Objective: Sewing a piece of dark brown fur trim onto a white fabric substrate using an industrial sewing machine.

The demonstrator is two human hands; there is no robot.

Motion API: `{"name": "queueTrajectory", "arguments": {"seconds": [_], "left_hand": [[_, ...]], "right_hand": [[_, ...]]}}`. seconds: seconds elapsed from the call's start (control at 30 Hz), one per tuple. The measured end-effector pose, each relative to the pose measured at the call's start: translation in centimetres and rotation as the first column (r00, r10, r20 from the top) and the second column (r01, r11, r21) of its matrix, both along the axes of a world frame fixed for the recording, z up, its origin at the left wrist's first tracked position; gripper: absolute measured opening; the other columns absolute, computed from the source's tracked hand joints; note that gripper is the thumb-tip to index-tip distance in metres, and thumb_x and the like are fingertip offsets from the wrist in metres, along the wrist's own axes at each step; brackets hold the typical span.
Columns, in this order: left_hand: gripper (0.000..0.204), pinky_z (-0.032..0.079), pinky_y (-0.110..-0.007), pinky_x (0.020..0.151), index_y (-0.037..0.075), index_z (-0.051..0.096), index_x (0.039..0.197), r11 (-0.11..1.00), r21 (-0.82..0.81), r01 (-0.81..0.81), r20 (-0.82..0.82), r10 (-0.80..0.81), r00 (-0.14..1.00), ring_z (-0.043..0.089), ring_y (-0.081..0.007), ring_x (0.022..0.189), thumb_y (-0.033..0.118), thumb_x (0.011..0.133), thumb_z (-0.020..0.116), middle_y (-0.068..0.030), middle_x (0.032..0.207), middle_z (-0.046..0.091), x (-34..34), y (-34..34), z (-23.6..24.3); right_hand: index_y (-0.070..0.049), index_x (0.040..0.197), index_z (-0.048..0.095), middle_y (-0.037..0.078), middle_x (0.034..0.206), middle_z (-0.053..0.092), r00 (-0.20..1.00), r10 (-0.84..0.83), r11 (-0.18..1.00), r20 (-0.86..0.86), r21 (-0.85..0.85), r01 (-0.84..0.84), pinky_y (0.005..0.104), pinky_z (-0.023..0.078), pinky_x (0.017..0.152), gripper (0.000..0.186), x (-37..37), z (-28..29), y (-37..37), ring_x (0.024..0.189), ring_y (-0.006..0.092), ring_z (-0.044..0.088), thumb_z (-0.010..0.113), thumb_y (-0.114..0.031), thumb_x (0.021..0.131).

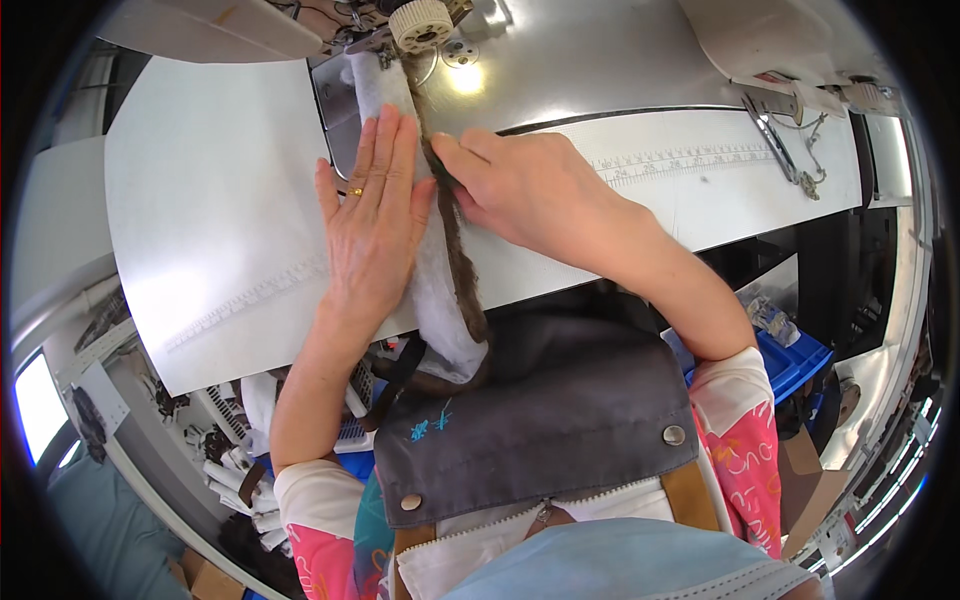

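A long padded strip [440,320] of white fluffy material with a brown fur edge [465,285] runs from the sewing machine's presser foot [385,55] down past the table's front edge. My left hand [369,215] lies on the white part, fingers stretched out flat, with a ring on one finger. My right hand [525,185], just to its right, has its fingers curled and pinched on the brown fur edge; its fingertips are partly hidden. A handwheel-like white knob [420,25] sits above the foot.
The white table [200,170] carries printed rulers. A metal machine bed [560,65] lies behind it. Metal tweezers or tools [775,140] are at the right. Below the table are a blue bin [790,355] and piles of white and brown scraps [235,480] at the left.
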State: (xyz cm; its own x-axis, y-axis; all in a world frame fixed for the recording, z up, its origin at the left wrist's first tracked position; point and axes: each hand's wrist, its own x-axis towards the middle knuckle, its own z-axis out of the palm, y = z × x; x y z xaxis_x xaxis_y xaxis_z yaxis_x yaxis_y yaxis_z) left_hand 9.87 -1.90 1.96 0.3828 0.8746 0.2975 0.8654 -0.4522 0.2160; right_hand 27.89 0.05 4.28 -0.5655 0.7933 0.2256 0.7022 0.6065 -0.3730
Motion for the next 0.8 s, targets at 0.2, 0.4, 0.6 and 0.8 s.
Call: {"name": "queueTrajectory", "arguments": {"seconds": [0.2, 0.4, 0.6, 0.8], "left_hand": [[0.048, 0.024, -0.056, 0.102, 0.007, 0.042, 0.135, 1.0, -0.016, -0.004, -0.02, 0.003, 1.0, 0.041, -0.0189, 0.129, 0.017, 0.09, 0.053, -0.0059, 0.141, 0.041, -0.2, -0.2, 0.1], [0.046, 0.022, -0.053, 0.104, 0.008, 0.043, 0.134, 1.0, 0.001, 0.003, -0.017, -0.003, 1.0, 0.041, -0.0183, 0.129, 0.017, 0.09, 0.053, -0.0058, 0.141, 0.041, 0.1, -0.3, 0.3], [0.047, 0.023, -0.051, 0.104, 0.008, 0.044, 0.134, 1.0, -0.005, 0.0, 0.008, 0.0, 1.0, 0.042, -0.0183, 0.128, 0.016, 0.089, 0.054, -0.006, 0.141, 0.041, -0.1, -0.1, 0.4], [0.046, 0.026, -0.049, 0.103, 0.008, 0.046, 0.132, 1.0, 0.021, 0.021, -0.04, -0.021, 0.999, 0.045, -0.0185, 0.125, 0.015, 0.087, 0.056, -0.006, 0.138, 0.045, -0.5, -0.1, 0.3]], "right_hand": [[-0.002, 0.108, 0.056, 0.01, 0.075, 0.057, 0.987, 0.125, 0.971, -0.102, -0.192, -0.143, 0.035, 0.047, 0.054, 0.035, 3.3, 1.1, -1.4, 0.064, 0.027, 0.059, 0.062, -0.009, 0.075], [-0.001, 0.107, 0.057, 0.011, 0.074, 0.058, 0.974, -0.201, 0.973, -0.104, -0.135, 0.186, 0.0361, 0.047, 0.055, 0.031, 1.5, 0.5, -1.0, 0.063, 0.0277, 0.059, 0.06, -0.011, 0.078], [0.001, 0.087, 0.053, 0.012, 0.072, 0.056, 0.992, 0.053, 0.999, -0.118, 0.001, -0.053, 0.0381, 0.049, 0.054, 0.019, 0.2, -0.1, -0.5, 0.063, 0.0296, 0.06, 0.061, -0.011, 0.074], [-0.001, 0.113, 0.052, 0.008, 0.074, 0.05, 0.992, 0.093, 0.983, -0.084, -0.149, -0.105, 0.035, 0.048, 0.055, 0.043, 1.2, 1.2, -4.1, 0.063, 0.0253, 0.057, 0.063, -0.009, 0.073]]}}
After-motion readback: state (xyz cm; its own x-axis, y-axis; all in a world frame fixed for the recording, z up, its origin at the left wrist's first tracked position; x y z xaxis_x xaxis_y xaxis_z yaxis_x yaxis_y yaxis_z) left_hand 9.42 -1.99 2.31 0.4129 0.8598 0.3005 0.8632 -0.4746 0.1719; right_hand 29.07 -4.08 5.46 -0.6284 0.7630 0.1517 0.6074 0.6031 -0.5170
